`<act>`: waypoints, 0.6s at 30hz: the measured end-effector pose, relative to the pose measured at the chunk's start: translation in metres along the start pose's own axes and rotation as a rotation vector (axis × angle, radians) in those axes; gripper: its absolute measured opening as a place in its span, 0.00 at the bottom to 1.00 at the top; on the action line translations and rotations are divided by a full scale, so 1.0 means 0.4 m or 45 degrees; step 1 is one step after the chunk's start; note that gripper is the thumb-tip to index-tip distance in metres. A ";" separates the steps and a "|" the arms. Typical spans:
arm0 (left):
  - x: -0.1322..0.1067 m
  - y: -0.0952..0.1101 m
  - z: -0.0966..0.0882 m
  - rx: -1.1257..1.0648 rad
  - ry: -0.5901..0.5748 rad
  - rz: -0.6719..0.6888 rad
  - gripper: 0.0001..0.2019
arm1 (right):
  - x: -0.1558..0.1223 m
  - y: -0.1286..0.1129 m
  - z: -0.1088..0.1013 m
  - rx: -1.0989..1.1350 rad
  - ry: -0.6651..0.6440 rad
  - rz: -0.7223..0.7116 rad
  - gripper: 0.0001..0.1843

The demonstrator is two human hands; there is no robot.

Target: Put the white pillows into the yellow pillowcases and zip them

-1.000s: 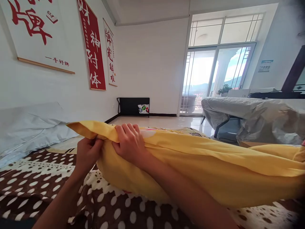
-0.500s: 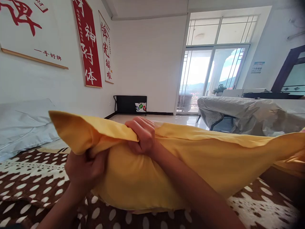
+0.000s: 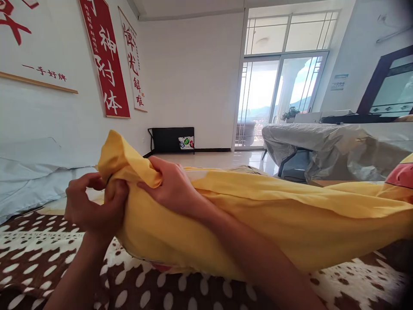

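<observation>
A long bulging yellow cloth cover point(image 3: 180, 232), perhaps a quilt cover with filling inside, stretches across my lap area to the right edge. My left hand point(image 3: 95, 200) has its fingers curled around the gathered cloth at the left end, below a puckered corner that sticks up. A small dark line shows at that gather; what it is I cannot make out. Just to the right, my right hand point(image 3: 171, 183) grips a fold of the same cover between thumb and fingers. Pink printed fabric point(image 3: 402, 181) shows at the cover's far right.
Under the cover lies a brown blanket with white dots point(image 3: 142, 288). Pale grey-blue fabric point(image 3: 29, 176) is heaped at the left. A plastic-covered table point(image 3: 300, 133) stands at the right, near glass doors point(image 3: 274, 94). A folded black frame point(image 3: 169, 140) leans by the far wall.
The corner flap that pointed left is now gathered and stands upright. My left hand has moved left and up around it, and my right hand has shifted left along the cloth.
</observation>
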State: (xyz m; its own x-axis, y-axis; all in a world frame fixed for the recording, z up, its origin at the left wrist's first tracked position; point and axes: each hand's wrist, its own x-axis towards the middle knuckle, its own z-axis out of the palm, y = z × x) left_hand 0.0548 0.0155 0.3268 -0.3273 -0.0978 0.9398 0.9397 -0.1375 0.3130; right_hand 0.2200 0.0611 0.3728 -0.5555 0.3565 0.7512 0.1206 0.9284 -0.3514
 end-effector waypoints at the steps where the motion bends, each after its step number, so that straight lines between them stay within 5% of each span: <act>1: 0.006 -0.003 0.000 0.072 0.029 0.152 0.09 | 0.002 0.004 0.003 -0.031 0.018 -0.001 0.10; 4: 0.016 -0.007 0.001 0.125 0.036 0.407 0.05 | 0.008 0.009 0.010 -0.074 0.047 0.000 0.16; 12: 0.039 -0.003 0.019 -0.502 -0.702 -0.483 0.12 | 0.055 0.045 0.006 0.078 -0.003 0.038 0.16; 15: 0.051 0.010 0.050 -0.519 -0.812 -0.578 0.16 | 0.090 0.093 0.003 0.341 -0.035 0.003 0.06; 18: 0.029 0.003 0.101 -0.436 -0.786 -0.490 0.12 | 0.122 0.169 0.023 0.452 -0.074 -0.061 0.02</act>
State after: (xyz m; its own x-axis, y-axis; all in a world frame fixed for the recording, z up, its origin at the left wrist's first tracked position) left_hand 0.0562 0.0538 0.3438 -0.4145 0.5669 0.7119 0.6566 -0.3553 0.6653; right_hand 0.1937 0.1402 0.3805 -0.6009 0.2971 0.7421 -0.1943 0.8462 -0.4961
